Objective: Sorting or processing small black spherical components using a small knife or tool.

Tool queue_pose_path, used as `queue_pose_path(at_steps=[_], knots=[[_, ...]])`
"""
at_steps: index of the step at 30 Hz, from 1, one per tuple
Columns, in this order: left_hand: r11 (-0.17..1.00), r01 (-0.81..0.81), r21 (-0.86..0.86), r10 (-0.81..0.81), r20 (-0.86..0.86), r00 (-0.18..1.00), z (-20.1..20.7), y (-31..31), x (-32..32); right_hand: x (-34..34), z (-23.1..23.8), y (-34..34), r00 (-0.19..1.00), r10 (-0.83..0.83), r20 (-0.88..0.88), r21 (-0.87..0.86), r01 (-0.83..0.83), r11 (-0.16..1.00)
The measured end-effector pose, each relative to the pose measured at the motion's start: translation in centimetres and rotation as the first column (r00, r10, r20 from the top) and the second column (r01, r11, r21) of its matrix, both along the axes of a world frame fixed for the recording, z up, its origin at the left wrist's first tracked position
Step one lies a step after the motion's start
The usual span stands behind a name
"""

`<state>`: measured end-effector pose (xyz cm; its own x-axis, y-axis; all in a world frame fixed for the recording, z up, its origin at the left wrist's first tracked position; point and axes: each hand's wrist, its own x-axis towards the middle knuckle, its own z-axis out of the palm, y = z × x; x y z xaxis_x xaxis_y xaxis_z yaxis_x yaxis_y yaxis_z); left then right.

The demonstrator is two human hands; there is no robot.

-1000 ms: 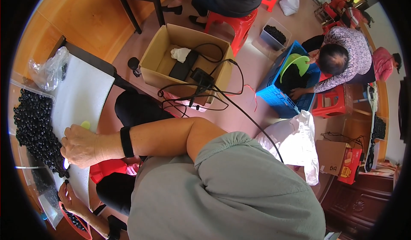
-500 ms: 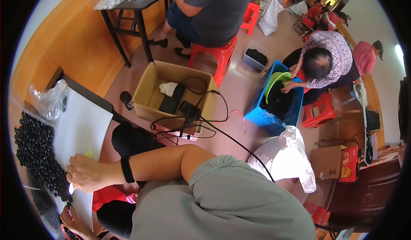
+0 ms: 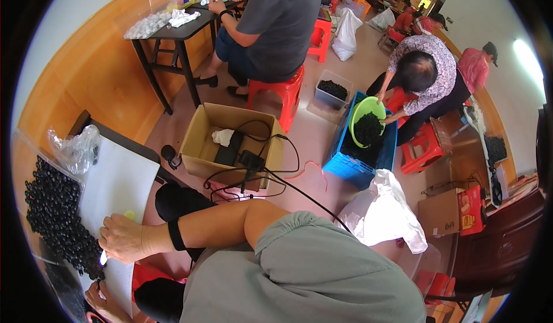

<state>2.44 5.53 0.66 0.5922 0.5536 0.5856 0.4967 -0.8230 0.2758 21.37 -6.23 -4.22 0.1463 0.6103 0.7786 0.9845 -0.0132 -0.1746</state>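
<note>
On the white work surface [image 3: 115,176] at the left lies a heap of small, shiny black pieces [image 3: 55,205]. My right hand [image 3: 124,239], with a black band at its wrist, is closed around a small white tool [image 3: 103,257] beside the heap's near end; most of the tool is hidden in the fist. Just below it, at the lower left, my left hand [image 3: 103,303] pinches a small black piece [image 3: 99,281] at its fingertips. The white tool's tip points down toward that piece.
A crumpled clear bag [image 3: 75,150] lies beyond the heap. Right of the table stand a cardboard box [image 3: 193,138] with cables, a blue crate [image 3: 334,161] and a white sack [image 3: 383,208]. A co-worker holds a green basin [image 3: 359,115] of black pieces over the crate.
The view has shifted slightly. My hands keep nearly the same place at the heap. The co-worker's green basin has turned and now shows black pieces inside.
</note>
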Motion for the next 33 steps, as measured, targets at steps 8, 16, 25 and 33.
queue_pose_path(at_steps=[8,16,25,33], knots=[[0.997,0.057,0.048,-0.057,-0.007,0.998,-2.3,3.2,-2.8,-0.1,-0.5,0.4,1.0,-0.015,-0.028,0.035,0.016,0.999],[0.993,0.04,0.108,-0.034,-0.051,0.998,-2.2,2.9,-2.6,-0.1,-0.1,0.1,0.999,0.002,-0.039,0.038,0.0,0.999],[0.989,-0.004,0.15,0.017,-0.079,0.997,-3.4,2.9,-4.3,0.0,0.2,-0.5,1.0,0.004,-0.023,0.073,-0.003,0.997],[0.996,-0.005,0.085,0.012,-0.074,0.997,-3.9,3.0,-4.0,0.4,0.3,-1.0,1.0,-0.001,-0.02,0.044,0.002,0.999]])
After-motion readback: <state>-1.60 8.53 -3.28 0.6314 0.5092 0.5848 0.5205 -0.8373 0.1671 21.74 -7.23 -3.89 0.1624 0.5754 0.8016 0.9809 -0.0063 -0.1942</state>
